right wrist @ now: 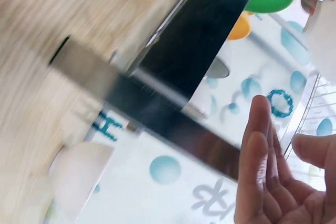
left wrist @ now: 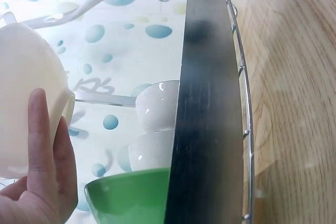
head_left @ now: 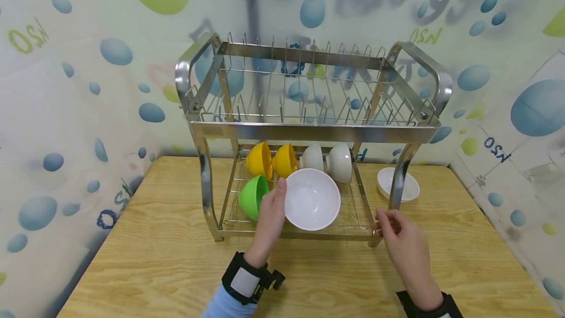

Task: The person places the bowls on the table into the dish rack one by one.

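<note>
My left hand (head_left: 272,206) grips a white bowl (head_left: 312,199) by its left side, with the hollow facing the head camera. In the left wrist view, fingers (left wrist: 39,145) lie along the bowl's outside near its foot. Behind it, on the lower shelf of a metal dish rack (head_left: 313,134), two yellow bowls (head_left: 259,160) and two white cups or bowls (head_left: 339,163) stand on their sides. A green bowl (head_left: 253,197) leans at the front left, partly covered by my left hand. My right hand (head_left: 405,244) is beside the rack's front right leg, holding nothing, its thumb apart from the fingers.
Another white bowl (head_left: 398,184) sits on the wooden table (head_left: 145,259) to the right of the rack. Thin wire prongs (head_left: 304,107) line the upper shelf. A patterned wall (head_left: 110,112) stands close behind the rack.
</note>
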A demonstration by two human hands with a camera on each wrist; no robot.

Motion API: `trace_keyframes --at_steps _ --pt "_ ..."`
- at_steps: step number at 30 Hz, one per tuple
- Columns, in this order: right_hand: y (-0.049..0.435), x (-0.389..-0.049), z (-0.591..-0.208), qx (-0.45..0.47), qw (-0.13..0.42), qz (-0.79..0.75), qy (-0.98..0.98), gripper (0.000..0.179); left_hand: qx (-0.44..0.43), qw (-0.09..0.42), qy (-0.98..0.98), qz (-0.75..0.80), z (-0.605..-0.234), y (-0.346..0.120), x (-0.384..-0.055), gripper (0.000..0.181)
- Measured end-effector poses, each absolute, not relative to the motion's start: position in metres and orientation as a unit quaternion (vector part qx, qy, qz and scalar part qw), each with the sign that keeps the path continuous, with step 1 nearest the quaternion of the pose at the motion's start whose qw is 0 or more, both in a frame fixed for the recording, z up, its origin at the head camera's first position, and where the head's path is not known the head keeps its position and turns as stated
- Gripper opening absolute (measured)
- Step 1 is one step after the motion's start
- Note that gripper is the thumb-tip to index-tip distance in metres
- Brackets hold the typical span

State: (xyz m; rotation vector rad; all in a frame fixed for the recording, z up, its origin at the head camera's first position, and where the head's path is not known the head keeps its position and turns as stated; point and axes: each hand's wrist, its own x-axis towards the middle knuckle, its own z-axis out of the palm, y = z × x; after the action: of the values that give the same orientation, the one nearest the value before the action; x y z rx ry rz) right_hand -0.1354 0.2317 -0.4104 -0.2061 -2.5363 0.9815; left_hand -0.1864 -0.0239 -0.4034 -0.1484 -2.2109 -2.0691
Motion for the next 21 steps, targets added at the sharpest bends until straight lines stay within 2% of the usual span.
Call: trace_keyframes --at_steps 5,11,17,21 --pt "0.245 -0.134 -0.413 -0.091 0.224 0.311 -0.919 0.033 -0.048 0.061 -0.724 -0.686 -0.402 -0.025 -0.186 0.059" --pt "0.253 -0.131 -0.415 -0.102 0.218 0.280 -0.929 0.034 -0.039 0.060 -0.717 -0.693 -0.402 -0.027 -0.188 0.059" --pt "0.254 -0.134 -0.419 -0.080 0.219 0.295 -0.926 0.039 -0.033 0.059 -0.712 -0.699 -0.402 -0.029 -0.190 0.058" --pt "0.254 -0.137 -0.422 -0.050 0.219 0.307 -0.925 0.033 -0.034 0.065 -0.710 -0.701 -0.401 -0.031 -0.190 0.058"
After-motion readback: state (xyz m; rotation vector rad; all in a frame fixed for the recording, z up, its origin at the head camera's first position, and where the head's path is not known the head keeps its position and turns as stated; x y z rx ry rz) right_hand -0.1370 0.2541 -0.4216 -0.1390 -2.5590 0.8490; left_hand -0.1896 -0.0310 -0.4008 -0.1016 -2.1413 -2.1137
